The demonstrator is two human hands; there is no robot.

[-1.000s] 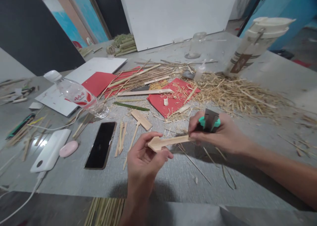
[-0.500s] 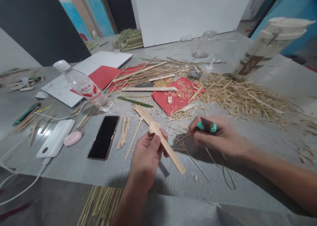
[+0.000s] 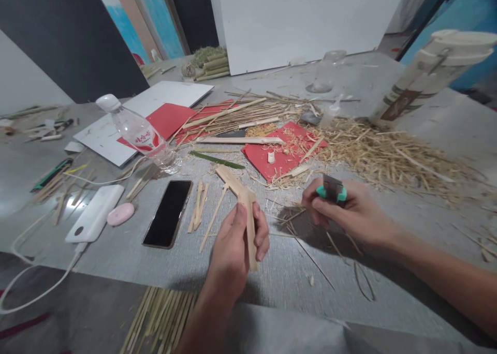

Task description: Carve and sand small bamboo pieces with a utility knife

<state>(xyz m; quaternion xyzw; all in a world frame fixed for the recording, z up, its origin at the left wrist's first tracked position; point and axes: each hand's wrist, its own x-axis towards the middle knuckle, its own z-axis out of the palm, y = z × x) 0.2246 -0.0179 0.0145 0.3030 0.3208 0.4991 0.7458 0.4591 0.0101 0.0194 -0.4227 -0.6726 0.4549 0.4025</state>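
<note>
Seen from the head camera, a person's two bare hands work above a grey table (image 3: 287, 297) scattered with plant scraps. The left hand (image 3: 231, 242) grasps a pale carved wooden strip (image 3: 250, 232), thumb on the near side and fingers curled round the far side; the strip's wider head sticks out beyond the grip and its narrow end points back toward the person. The right hand (image 3: 353, 209), well apart to the right of that grip, is closed round a small knife (image 3: 333, 189) with a turquoise handle and a wide dark blade, held up off the wood. Just past the strip's head is a flat wooden block (image 3: 228, 178); whether the two touch is unclear. To the left of the left hand lie short thin sticks (image 3: 199, 209), then a black phone (image 3: 167, 214), a pink oval case (image 3: 120, 214) and a white power bank (image 3: 95, 211). Beyond both hands is a red sheet (image 3: 285, 144) sprinkled with shavings, and a straw heap (image 3: 384, 152) spreads past the right hand. A clear bottle (image 3: 142, 134) leans farther off, beyond the phone.
</note>
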